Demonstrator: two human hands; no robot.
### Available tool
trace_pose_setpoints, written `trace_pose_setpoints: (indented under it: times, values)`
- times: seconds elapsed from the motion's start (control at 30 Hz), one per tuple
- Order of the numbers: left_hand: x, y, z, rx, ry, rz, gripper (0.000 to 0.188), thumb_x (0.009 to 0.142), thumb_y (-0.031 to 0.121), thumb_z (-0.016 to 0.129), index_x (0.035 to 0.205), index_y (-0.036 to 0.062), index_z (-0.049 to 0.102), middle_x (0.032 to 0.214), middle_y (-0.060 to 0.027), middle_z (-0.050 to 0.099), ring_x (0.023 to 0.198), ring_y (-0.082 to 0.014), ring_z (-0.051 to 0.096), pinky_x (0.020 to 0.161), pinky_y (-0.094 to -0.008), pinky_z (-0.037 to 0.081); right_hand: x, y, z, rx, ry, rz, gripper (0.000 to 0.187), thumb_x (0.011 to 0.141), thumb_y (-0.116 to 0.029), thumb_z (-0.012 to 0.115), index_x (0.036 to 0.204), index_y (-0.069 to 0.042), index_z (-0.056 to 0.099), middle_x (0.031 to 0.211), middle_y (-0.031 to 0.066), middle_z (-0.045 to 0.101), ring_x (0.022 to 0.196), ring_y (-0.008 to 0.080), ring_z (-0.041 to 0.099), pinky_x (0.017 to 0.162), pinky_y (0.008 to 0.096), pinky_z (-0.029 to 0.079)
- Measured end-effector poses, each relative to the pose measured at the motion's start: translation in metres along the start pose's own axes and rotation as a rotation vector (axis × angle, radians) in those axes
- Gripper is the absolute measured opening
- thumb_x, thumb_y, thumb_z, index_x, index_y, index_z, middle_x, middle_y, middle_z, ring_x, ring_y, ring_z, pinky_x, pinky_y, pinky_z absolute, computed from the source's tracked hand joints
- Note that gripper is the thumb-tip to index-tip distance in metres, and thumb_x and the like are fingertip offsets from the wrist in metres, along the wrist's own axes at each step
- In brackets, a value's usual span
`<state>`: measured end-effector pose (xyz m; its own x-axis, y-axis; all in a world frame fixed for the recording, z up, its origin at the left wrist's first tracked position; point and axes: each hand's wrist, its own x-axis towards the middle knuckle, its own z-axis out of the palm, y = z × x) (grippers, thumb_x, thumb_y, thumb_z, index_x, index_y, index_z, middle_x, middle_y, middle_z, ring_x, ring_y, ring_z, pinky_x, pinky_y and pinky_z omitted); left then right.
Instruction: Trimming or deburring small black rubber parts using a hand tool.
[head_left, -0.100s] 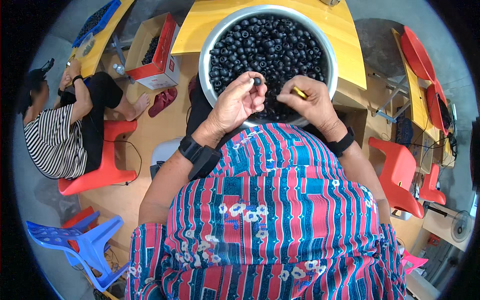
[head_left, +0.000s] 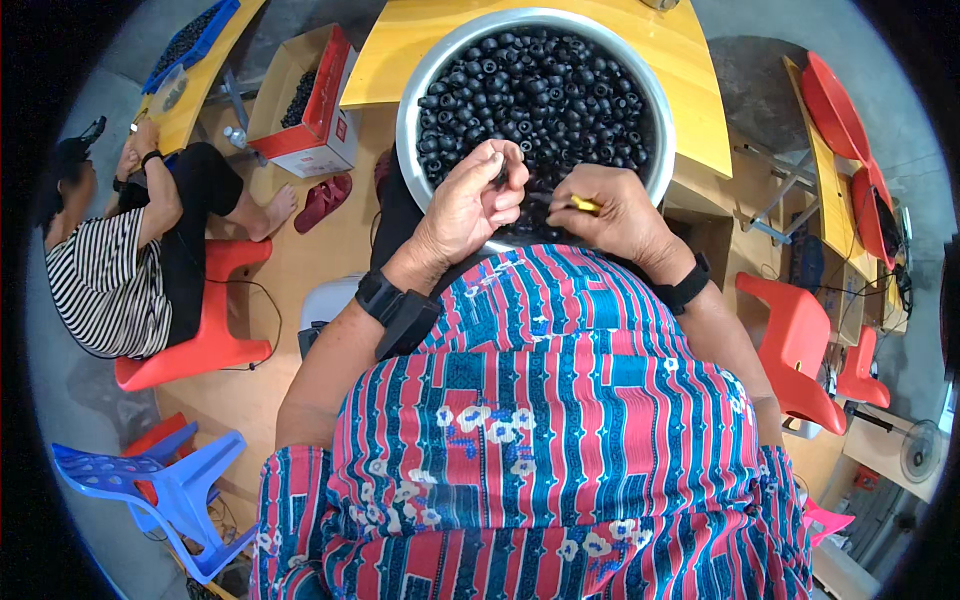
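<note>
Over the near side of a large metal basin, both my hands work close together. The basin is full of small black rounded pieces, several showing a hole at one end. The fingers of my left hand are curled and pinched round one black piece, now mostly hidden by the thumb and fingertips. My right hand is closed on a small yellow-handled tool, whose end points toward my left hand. What the tool's tip looks like cannot be made out.
A yellow table stands behind the basin. On the left are an open carton, a seated person on a red stool, and a blue stool. Red chairs and red basins are at right.
The black piece at my left fingertips has slipped deeper between thumb and fingers. My right hand has turned and moved slightly left, exposing more of the yellow handle.
</note>
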<state>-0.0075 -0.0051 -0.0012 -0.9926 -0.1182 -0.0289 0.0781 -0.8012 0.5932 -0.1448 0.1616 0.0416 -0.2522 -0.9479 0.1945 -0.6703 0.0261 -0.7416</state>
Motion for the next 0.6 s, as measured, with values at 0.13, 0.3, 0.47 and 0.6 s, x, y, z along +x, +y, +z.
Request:
trace_pose_setpoints:
  times: [0.13,0.3,0.47,0.6]
  values:
    - [-0.001,0.002,-0.001,0.003,-0.006,0.004,0.017,0.102,0.023,0.043,0.105,0.0083,0.049,0.083,0.0008,0.043,0.063,-0.0043,0.037,0.054,-0.017,0.032,-0.001,-0.003,0.001,-0.215,-0.212,-0.009,0.016,0.072,-0.009,0.066,0.088,-0.008,0.067,0.085,0.011,0.062,0.08,0.0305,0.063,0.071,0.0398,0.05]
    - [-0.001,0.001,-0.001,0.023,-0.022,0.008,0.018,0.103,0.025,0.042,0.103,0.0084,0.05,0.083,0.0014,0.043,0.063,-0.0041,0.037,0.055,-0.0177,0.033,0.0,-0.005,0.003,-0.321,-0.31,0.026,0.016,0.075,-0.013,0.063,0.089,-0.01,0.069,0.086,0.0098,0.061,0.082,0.0308,0.063,0.073,0.0408,0.051]
    - [0.0,0.0,-0.004,0.029,-0.026,0.01,0.021,0.103,0.028,0.042,0.103,0.0085,0.05,0.082,0.0016,0.043,0.063,-0.0042,0.037,0.055,-0.0178,0.033,0.002,-0.009,0.004,-0.395,-0.33,-0.007,0.01,0.076,-0.012,0.062,0.084,-0.007,0.066,0.085,0.0105,0.061,0.081,0.0313,0.063,0.072,0.0412,0.051]
    - [0.001,0.0,-0.003,0.037,-0.013,0.012,0.022,0.103,0.029,0.043,0.102,0.0086,0.05,0.082,0.0019,0.043,0.063,-0.0043,0.037,0.055,-0.0178,0.033,0.003,-0.011,0.002,-0.404,-0.354,-0.004,0.011,0.075,-0.011,0.062,0.084,-0.007,0.066,0.086,0.0108,0.061,0.08,0.0313,0.064,0.072,0.0416,0.051]
